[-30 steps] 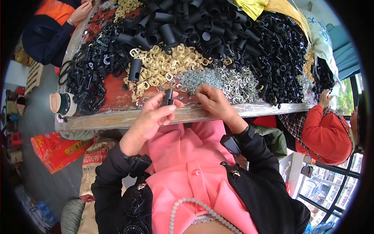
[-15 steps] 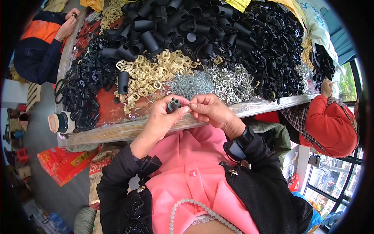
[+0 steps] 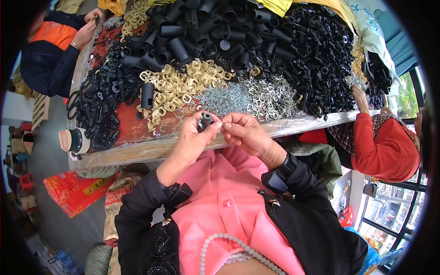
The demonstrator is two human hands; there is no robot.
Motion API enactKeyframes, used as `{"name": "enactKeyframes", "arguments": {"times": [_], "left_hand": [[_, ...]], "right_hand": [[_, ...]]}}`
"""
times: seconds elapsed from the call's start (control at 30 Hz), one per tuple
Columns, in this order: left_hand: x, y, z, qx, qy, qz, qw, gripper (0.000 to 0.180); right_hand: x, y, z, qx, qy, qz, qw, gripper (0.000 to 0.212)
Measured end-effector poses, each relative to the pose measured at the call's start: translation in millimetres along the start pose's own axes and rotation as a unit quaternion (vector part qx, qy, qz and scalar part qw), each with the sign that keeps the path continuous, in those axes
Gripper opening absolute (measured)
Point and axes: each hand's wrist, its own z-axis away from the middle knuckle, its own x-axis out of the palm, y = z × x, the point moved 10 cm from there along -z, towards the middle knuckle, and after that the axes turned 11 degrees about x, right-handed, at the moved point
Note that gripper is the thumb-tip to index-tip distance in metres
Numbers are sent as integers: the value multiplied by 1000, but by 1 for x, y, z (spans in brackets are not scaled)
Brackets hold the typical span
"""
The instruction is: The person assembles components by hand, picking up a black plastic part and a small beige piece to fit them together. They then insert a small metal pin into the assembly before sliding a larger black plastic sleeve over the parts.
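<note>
We find the table (image 3: 107, 156) across the upper half of the frame, its surface red where it shows, with a wooden edge facing the wearer. Black tubes (image 3: 181, 49) are heaped at top centre; one tube (image 3: 147, 95) stands apart, left of the tan clips (image 3: 169, 87). Right of these, near the centre, we note silver bits (image 3: 224, 100), then silver hooks (image 3: 272, 98) just beside them. Small black parts cover the table's left and right ends. A jar (image 3: 79, 140) sits at its near left corner.

At centre, the left hand (image 3: 195, 136) grips a black part (image 3: 205, 121) upright, clear of the table. The right hand (image 3: 247, 133) is pinched, fingertips against the left's; we cannot tell whether it holds anything.

One co-worker (image 3: 48, 66) is at upper left, another in a red sleeve (image 3: 385, 149) at right, a hand reaching to the table's right end. We record a red bag (image 3: 75, 190) on the grey floor (image 3: 52, 153) at lower left, a pallet (image 3: 40, 108) above it, and windows (image 3: 387, 213) at lower right.
</note>
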Motion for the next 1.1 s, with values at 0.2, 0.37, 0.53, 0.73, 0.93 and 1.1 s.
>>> {"name": "enactKeyframes", "arguments": {"times": [0.2, 0.37, 0.53, 0.73, 0.93, 1.1], "left_hand": [[0, -11, 7, -64, -7, 76, 995, 18], [5, -19, 11, -147, -13, 255, 956, 31], [6, -25, 14, -158, -39, 249, 955, 39], [7, -27, 21, -152, -46, 188, 969, 39], [15, -22, 29, -124, -76, 123, 982, 40], [23, -21, 38, -142, -114, 93, 979, 39]], "right_hand": [[-8, -12, 4, -79, 74, 162, 981, 12], [-2, -24, 9, -151, 120, 297, 935, 6], [30, -51, 22, -252, 142, 506, 813, 5], [47, -57, 37, -330, 156, 585, 725, 9], [58, -53, 46, -332, 155, 661, 655, 9], [59, -50, 49, -286, 154, 665, 672, 9]]}}
